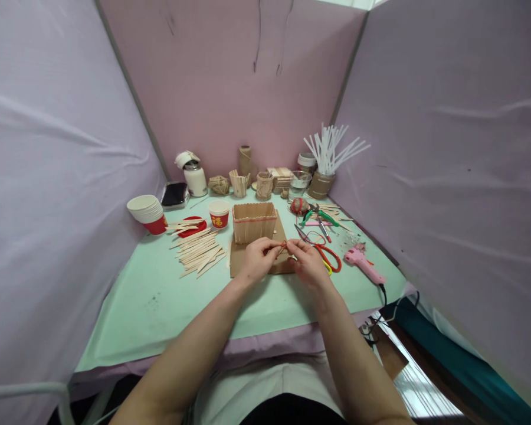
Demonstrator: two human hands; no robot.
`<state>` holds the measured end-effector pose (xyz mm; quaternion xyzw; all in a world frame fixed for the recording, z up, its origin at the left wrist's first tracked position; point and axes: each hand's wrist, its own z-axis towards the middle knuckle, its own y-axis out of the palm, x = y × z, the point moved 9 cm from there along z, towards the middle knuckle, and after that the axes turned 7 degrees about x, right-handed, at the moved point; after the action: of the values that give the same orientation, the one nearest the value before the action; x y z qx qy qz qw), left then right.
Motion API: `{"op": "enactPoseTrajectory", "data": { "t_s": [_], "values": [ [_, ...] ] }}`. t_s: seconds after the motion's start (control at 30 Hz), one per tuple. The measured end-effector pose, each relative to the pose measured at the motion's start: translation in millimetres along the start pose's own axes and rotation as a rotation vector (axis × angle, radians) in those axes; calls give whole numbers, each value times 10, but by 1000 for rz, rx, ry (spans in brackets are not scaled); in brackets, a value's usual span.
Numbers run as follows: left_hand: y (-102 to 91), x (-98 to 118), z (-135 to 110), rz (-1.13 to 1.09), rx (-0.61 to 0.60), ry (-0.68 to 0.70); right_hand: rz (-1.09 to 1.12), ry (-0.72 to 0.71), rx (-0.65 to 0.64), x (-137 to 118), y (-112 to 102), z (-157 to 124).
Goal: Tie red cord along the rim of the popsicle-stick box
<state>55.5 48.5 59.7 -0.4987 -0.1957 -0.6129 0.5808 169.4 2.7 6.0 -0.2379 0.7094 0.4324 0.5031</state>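
Note:
Between my two hands runs a thin red string (284,245), partly looped. My left hand (261,255) pinches one part of it, and my right hand (304,256) pinches another just beside. Both hands are over a flat piece of cardboard (239,262). Behind my left hand stands an open box of wooden craft sticks (253,227) with red string along its upper edge. Red-handled scissors (331,258) lie by my right hand, with a strand of red string near them. A ball of red string (299,205) sits farther back.
Loose craft sticks (200,252) are spread to the left, near a paper cup (219,214) and a stack of cups (148,213). On the right lie green-handled pliers (327,217) and a pink glue gun (363,265) with its cord over the edge. White sticks (331,147) stand behind.

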Motion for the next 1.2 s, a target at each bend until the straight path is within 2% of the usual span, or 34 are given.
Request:
{"op": "enactPoseTrajectory", "data": {
  "t_s": [0.2, 0.53, 0.87, 1.03, 1.2],
  "values": [
    [21, -22, -21, -9, -12, 5, -146, -149, 75, -87, -64, 2],
    [-19, 14, -11, -18, 11, 20, -215, -215, 114, -145, -39, -36],
    [-45, 26, -10, -47, 43, 32, -320, -372, 151, -231, 27, -116],
    [-17, 45, -23, -45, 19, 77, -332, -516, 236, -303, -25, -172],
    [-79, 79, -23, -32, 74, 82, -544, -676, 280, -454, 47, -327]
  ]
}}
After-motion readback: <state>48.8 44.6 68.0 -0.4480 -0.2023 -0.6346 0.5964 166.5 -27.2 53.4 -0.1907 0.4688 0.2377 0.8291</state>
